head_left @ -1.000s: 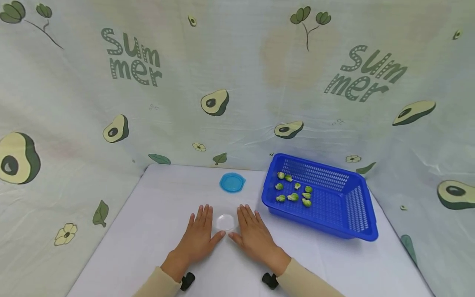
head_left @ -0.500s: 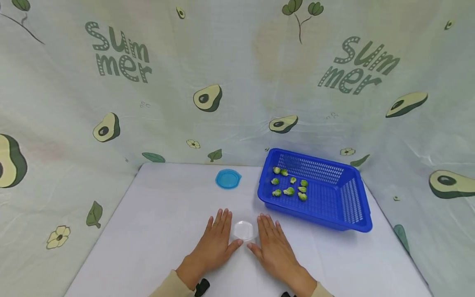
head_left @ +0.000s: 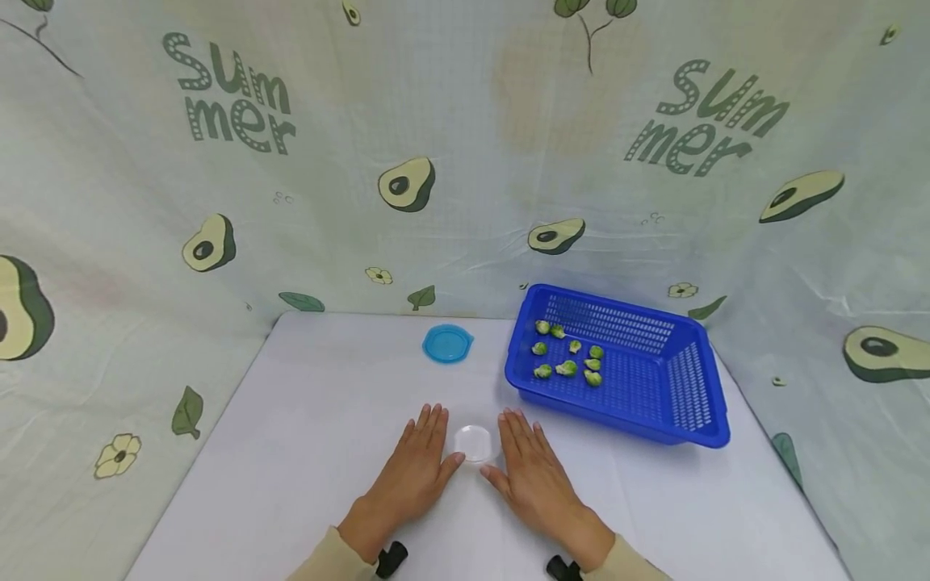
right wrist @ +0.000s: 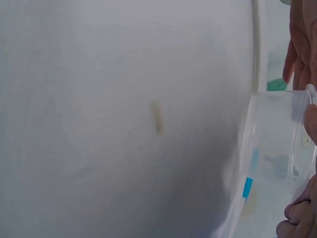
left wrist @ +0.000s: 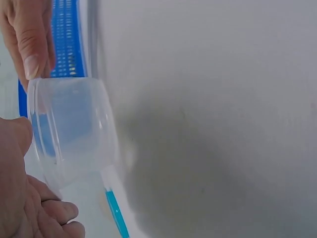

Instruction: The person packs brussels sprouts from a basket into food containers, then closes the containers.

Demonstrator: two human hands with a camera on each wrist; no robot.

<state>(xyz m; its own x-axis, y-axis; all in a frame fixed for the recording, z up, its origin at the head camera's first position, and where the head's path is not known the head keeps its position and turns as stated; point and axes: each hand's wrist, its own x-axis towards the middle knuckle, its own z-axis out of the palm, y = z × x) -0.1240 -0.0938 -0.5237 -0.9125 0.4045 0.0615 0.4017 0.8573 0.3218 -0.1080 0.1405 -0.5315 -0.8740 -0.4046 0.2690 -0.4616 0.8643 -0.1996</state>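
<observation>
A small clear round plastic container (head_left: 474, 444) stands upright on the white table between the two hands. My left hand (head_left: 408, 468) lies along its left side with fingers straight and thumb pointing inward. On the other side, my right hand (head_left: 536, 476) mirrors it, fingers also straight. The left wrist view shows the container's wall (left wrist: 74, 124) and rim, with both hands at the rim. In the right wrist view the container (right wrist: 272, 134) is partly cut off by the frame edge.
A blue round lid (head_left: 447, 344) lies behind the container. To the right sits a blue perforated basket (head_left: 639, 403) holding several Brussels sprouts (head_left: 567, 368). A curtain with avocado prints (head_left: 465, 161) hangs behind the table.
Both hands and the container have shifted right and slightly nearer relative to the lid, mostly in the first half second. The head view has also shifted a little. Basket and lid stay put.
</observation>
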